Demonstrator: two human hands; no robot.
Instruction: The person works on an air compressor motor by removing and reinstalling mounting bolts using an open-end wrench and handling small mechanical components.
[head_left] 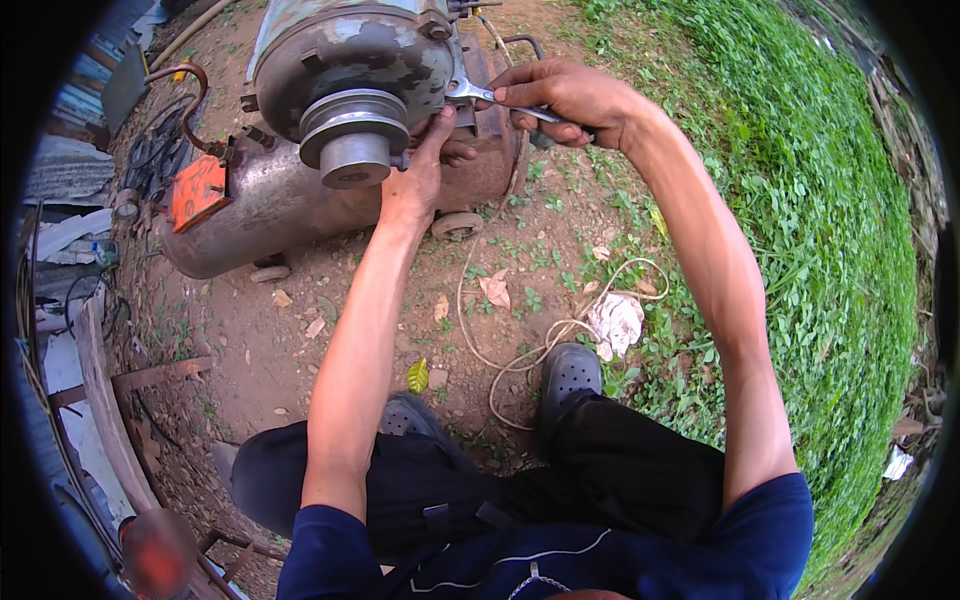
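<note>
My right hand (572, 100) is closed round a silver wrench (472, 92). The jaw end of the wrench sits at the lower right edge of a worn grey electric motor (350, 62). Below that spot is my left hand (415, 180), its thumb raised against the motor's edge and its fingers stretched out underneath, partly hidden. I cannot see anything held in the left hand. A stepped metal pulley (358, 130) projects from the motor's front, just left of my left hand. The motor rests above a rusty cylindrical tank (270, 205).
An orange plate (200, 190) and a bent copper pipe (198, 95) are at the tank's left end. The tank has small wheels (457, 226). A pale cord (465, 300) loops over the dirt beside a crumpled white cloth (616, 322). Grass (830, 250) covers the right; metal sheets (70, 165) lie left.
</note>
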